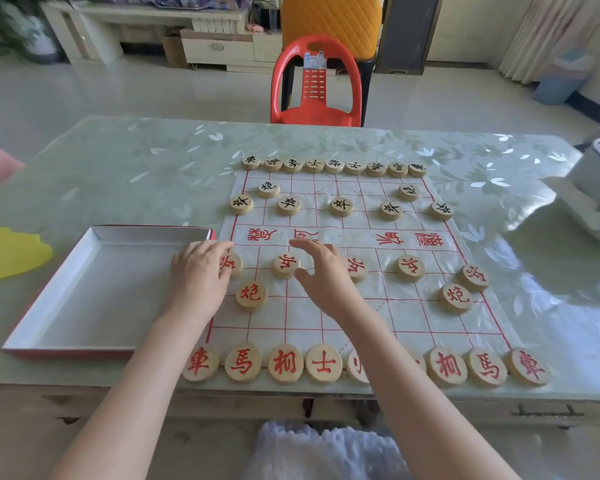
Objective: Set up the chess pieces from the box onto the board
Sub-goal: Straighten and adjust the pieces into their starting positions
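- The xiangqi board (326,306), a thin sheet with red grid lines, is lying flat on the green floral table (136,174), with the round wooden pieces sitting on it.
- Nine black-lettered pieces (335,166) are lining the far edge; two black cannons and five black soldiers (341,206) are standing in front of them.
- On the near side, five red soldiers are showing, one (410,268) in clear view and two partly hidden by the hands; two red cannons (251,296) are sitting behind them.
- Along the near edge the red back row (286,364) is showing eight discs; the right forearm is crossing it, so I cannot tell the full count.
- The left hand (201,271) is resting with fingers curled down on the leftmost red soldier (232,264).
- The right hand (321,268) is hovering above the board, fingers loosely spread, gripping nothing.
- The white-lined box (94,292) is lying just left of the board, with no pieces in it.
- One red plastic chair (317,84) is standing beyond the table.
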